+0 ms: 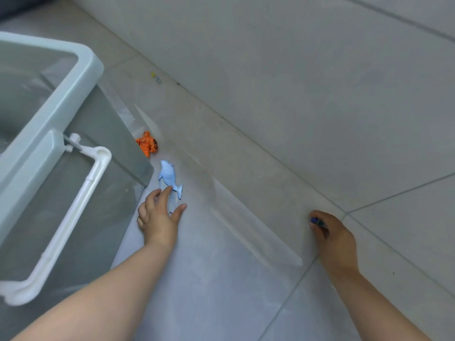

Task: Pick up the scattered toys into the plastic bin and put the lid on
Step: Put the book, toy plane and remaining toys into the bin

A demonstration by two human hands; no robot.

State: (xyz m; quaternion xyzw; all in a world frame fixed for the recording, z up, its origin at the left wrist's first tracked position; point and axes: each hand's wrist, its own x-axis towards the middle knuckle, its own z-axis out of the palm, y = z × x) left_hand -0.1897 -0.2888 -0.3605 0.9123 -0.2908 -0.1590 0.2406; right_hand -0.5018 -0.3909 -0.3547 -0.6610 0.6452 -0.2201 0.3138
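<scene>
The left hand [160, 215] is the nearer 1 to the work. It lies open at centre frame, fingers spread and loosely bent, holding nothing. Its longest fingertip is at the tail of the blue dolphin toy [168, 177]; I cannot tell whether it touches.

The dolphin toy lies flat just above that hand in the frame, hard by the near corner of the plastic bin [86, 77]. Its long axis runs nearly up and down the picture, head toward the top and leaning left, tail fin at lower right toward the fingers. A short reach up the frame would put the hand over the body. A pinch across the narrow waist above the tail looks the likeliest hold.

The orange toy [147, 142] sits a little farther up, just beside the bin's clear wall, so it is also on the left hand's side.

Both toys seem to rest on a clear panel [234, 242] spread over the floor [320, 303]. That panel may be the lid, which is not yet on the bin.

The right hand [330, 232] is well apart at right of centre, knuckles up and fingers curled round a small blue thing [316, 220], too hidden to name. The bin fills the left of the frame, open at the top.
</scene>
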